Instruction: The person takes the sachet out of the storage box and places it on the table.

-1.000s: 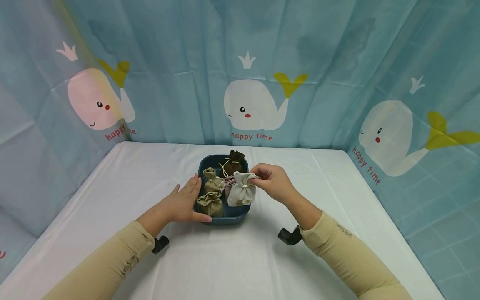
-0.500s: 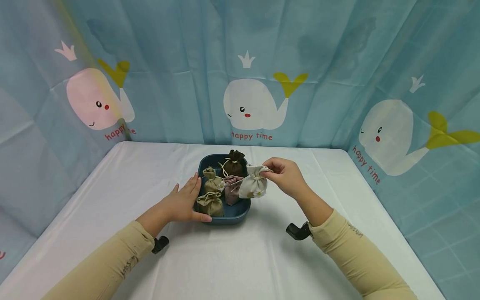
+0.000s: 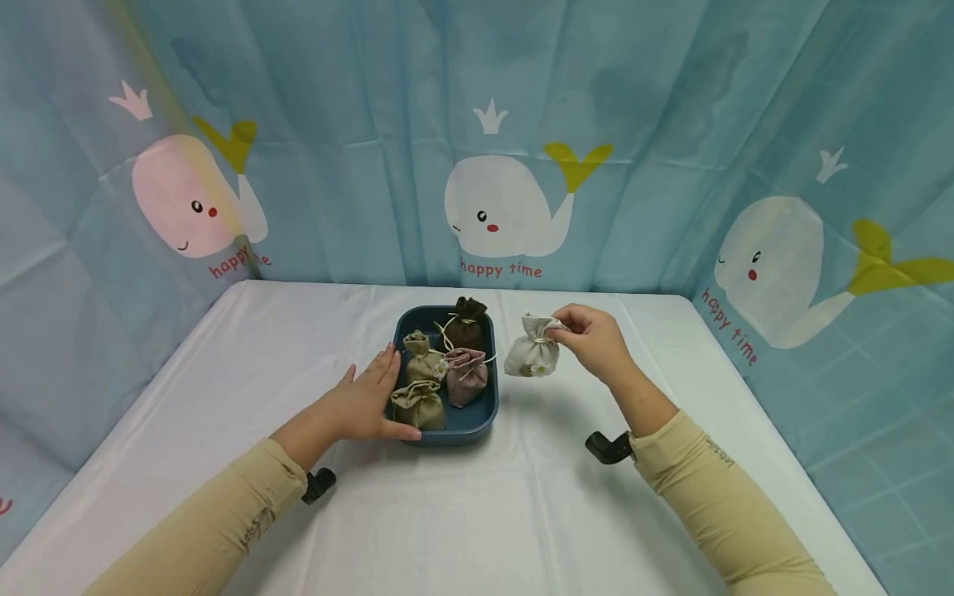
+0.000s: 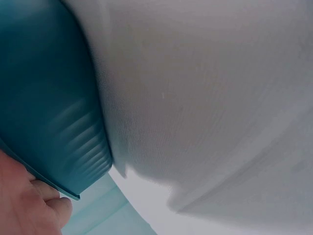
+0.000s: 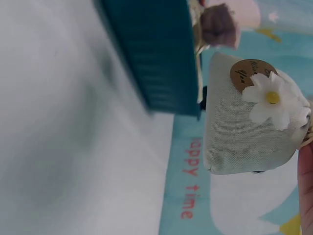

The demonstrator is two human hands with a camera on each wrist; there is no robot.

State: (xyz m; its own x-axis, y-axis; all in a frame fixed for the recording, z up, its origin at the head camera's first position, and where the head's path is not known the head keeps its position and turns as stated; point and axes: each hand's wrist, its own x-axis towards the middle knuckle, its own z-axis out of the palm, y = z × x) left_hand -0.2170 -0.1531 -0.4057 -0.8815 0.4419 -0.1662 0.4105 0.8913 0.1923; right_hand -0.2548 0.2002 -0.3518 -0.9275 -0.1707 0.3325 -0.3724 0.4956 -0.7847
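Observation:
A white drawstring pouch [image 3: 533, 354] with a daisy hangs above the table, right of a dark blue bin [image 3: 456, 437]. My right hand [image 3: 596, 343] pinches it near its tied neck. Close up in the right wrist view, the pouch [image 5: 249, 132] shows a white flower and a round brown tag. Fingers spread, my left hand [image 3: 365, 401] rests against the bin's left rim. Inside the bin sit a dark brown pouch [image 3: 465, 327], a pink pouch [image 3: 467, 381] and two olive pouches, one at the front [image 3: 419, 406] and one behind it [image 3: 423, 364].
A white cloth [image 3: 477, 521] covers the table. Light blue curtains [image 3: 335, 165] with whale prints hang behind it and on both sides. A black wrist-camera piece [image 3: 609, 448] juts from the right cuff, and another [image 3: 319, 486] from the left.
My right hand has carried the white pouch up and right, from over the bin to beyond its right rim, uncovering the pink pouch. My left hand has stayed on the bin.

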